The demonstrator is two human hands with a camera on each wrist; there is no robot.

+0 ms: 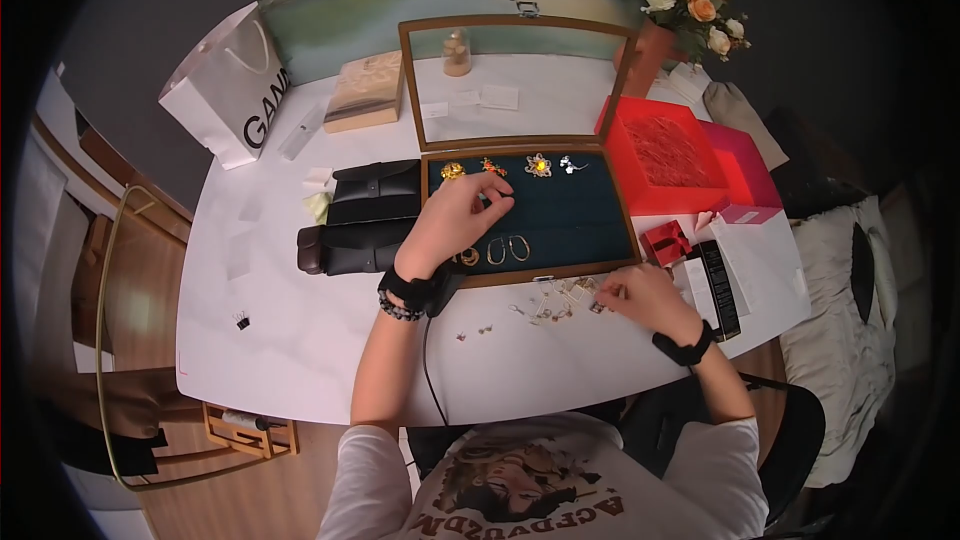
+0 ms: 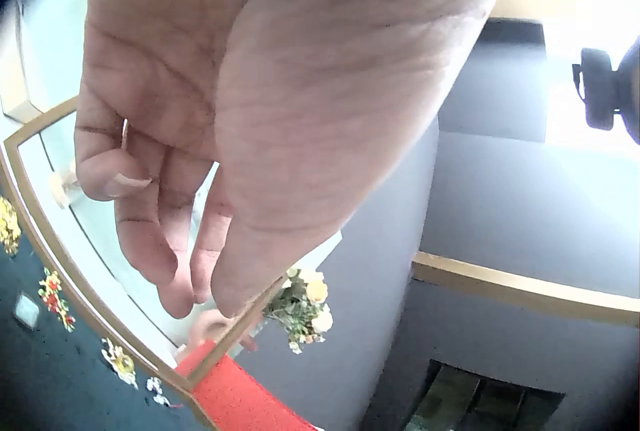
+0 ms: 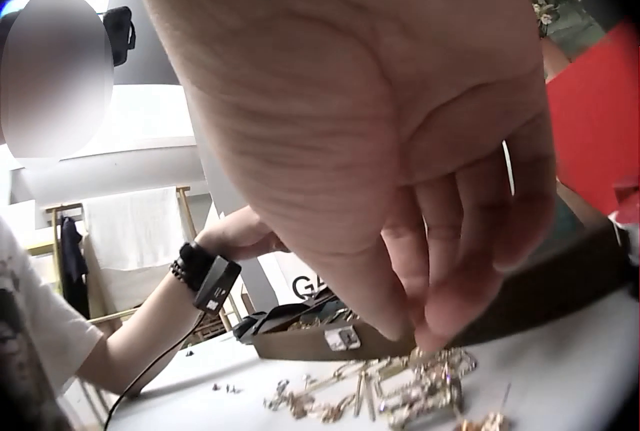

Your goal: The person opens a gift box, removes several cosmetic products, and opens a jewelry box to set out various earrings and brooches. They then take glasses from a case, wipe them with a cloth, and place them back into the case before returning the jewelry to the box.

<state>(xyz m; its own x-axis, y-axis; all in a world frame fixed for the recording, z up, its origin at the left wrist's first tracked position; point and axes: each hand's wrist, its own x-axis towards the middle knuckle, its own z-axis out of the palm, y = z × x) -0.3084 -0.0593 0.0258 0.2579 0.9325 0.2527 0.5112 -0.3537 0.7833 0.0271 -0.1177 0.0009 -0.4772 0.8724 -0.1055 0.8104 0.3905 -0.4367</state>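
Note:
My left hand [image 1: 462, 217] hovers over a wooden-framed jewellery case [image 1: 575, 210] lined in dark green, its fingers loosely bent. Nothing shows between the fingers in the left wrist view. Along the case's back row sit a gold brooch [image 1: 453, 170], a flower brooch with a yellow centre [image 1: 538, 166] and a silver brooch [image 1: 572, 165]. Hoop earrings [image 1: 518, 248] lie near its front. My right hand [image 1: 650, 298] reaches down at a pile of gold-coloured jewellery [image 3: 420, 391] before the case, thumb and fingertips close together; I cannot tell whether they pinch a piece.
The case's glass lid [image 1: 520, 80] stands raised. Black pouches [image 1: 375, 192] lie left of the case, a red box [image 1: 665, 155] and a small red gift box [image 1: 664, 242] right. A white paper bag [image 1: 222, 90] stands back left. Small earrings [image 1: 485, 329] and a binder clip [image 1: 242, 320] lie in front.

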